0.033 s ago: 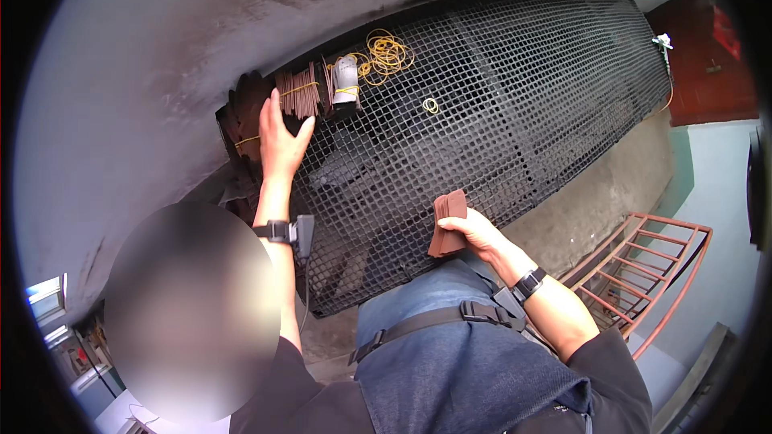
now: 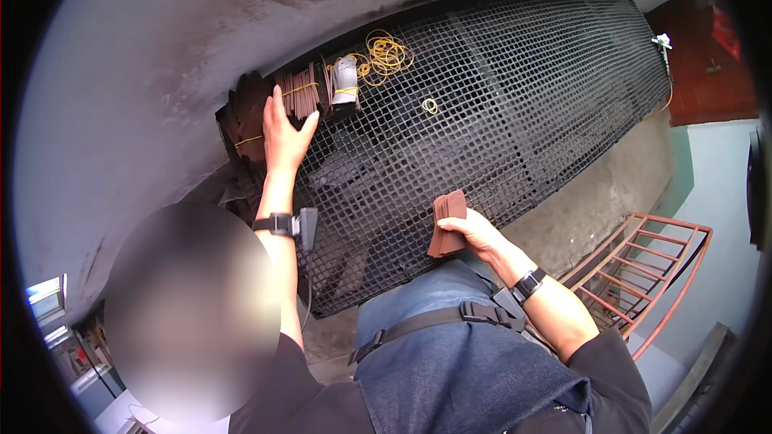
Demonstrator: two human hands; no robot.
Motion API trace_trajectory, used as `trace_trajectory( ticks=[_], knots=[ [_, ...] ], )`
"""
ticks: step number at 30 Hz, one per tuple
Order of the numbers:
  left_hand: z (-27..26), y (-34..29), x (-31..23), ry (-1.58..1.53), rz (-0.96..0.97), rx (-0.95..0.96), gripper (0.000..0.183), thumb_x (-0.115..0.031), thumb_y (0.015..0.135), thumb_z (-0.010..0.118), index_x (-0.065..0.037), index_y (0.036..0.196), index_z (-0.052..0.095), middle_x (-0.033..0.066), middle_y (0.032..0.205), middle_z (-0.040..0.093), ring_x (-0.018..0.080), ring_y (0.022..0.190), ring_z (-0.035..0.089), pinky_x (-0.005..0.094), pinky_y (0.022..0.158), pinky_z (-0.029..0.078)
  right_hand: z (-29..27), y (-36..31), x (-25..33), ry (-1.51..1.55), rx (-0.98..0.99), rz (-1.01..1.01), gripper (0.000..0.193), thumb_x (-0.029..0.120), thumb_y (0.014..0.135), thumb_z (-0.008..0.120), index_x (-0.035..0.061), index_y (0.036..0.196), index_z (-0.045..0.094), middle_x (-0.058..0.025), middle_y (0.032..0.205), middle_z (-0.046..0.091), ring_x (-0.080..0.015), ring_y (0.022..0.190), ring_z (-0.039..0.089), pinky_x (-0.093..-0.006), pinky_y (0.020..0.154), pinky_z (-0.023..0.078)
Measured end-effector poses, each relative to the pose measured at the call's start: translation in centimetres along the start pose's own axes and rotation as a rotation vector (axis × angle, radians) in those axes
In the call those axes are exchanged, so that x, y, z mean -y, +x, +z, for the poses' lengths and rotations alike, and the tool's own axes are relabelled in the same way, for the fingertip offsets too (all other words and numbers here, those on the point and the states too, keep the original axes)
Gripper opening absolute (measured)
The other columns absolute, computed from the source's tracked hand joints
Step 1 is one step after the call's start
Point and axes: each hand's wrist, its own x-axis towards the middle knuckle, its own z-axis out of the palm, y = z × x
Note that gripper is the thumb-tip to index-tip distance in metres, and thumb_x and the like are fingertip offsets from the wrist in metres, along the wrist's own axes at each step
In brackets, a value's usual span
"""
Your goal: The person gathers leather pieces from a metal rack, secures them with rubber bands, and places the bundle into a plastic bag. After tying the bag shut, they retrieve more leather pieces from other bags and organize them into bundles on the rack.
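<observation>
My right hand (image 2: 474, 233) grips a small stack of thin reddish-brown strips (image 2: 449, 223) over the near edge of a black mesh-topped table (image 2: 482, 137). Toward the table's far left end reaches my left hand (image 2: 286, 135), fingers spread and thumb apart, with nothing seen in it. Just beyond its fingertips stands a bundle of similar brown strips (image 2: 301, 98) with a yellow band around it. I cannot tell whether the fingers touch that bundle. Beside it is a whitish banded bundle (image 2: 345, 79). Larger dark brown pieces (image 2: 248, 116) lie left of the hand, partly hidden.
Loose yellow bands (image 2: 388, 55) lie in a heap behind the bundles, and a smaller coil of bands (image 2: 430, 106) rests mid-table. A grey wall (image 2: 145, 72) runs along the far side. To my right stands a rusty-red metal rack (image 2: 643, 265).
My left hand has shifted very slightly to the right beside the banded bundle. My right hand and its stack look unmoved.
</observation>
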Motion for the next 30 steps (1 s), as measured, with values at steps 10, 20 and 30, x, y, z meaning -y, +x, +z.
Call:
trace_trajectory(
  ticks=[10, 20, 30],
  knots=[
    [3.8, 3.3, 0.2, 0.122, -0.334, 0.103, 0.1, -0.04, 0.065, 0.079, -0.016, 0.152, 0.034, 0.027, 0.141, 0.043, 0.0442, 0.127, 0.049, 0.0487, 0.106, 0.044, -1.7, -1.1, -0.8, 0.121, -0.041, -0.008, 0.042, 0.023, 0.082, 0.077, 0.0037, 0.116, 0.062, -0.0042, 0.107, 0.064, -0.0138, 0.1, 0.06, -0.0318, 0.092, 0.048],
    [-1.4, -4.8, -0.6, -1.426, -0.486, 0.246, 0.058, -0.034, 0.09, 0.062, -0.01, 0.141, 0.047, 0.006, 0.128, 0.059, 0.0207, 0.111, 0.059, 0.0404, 0.092, 0.048, -2.0, -0.9, -0.4, 0.153, -0.015, -0.002, 0.04, 0.022, 0.082, 0.076, 0.0041, 0.115, 0.061, -0.0039, 0.105, 0.063, -0.0135, 0.096, 0.06, -0.0316, 0.089, 0.05],
    [-1.5, -11.6, -6.0, -2.306, -0.554, 0.413, 0.079, -0.061, 0.086, 0.051, -0.007, 0.144, 0.045, 0.0249, 0.128, 0.055, 0.0266, 0.09, 0.061, 0.039, 0.079, 0.052, -0.9, -0.6, -0.1, 0.074, 0.007, -0.001, 0.041, 0.022, 0.082, 0.076, 0.0032, 0.115, 0.062, -0.0054, 0.107, 0.063, -0.0143, 0.099, 0.06, -0.0318, 0.091, 0.049]
  ],
)
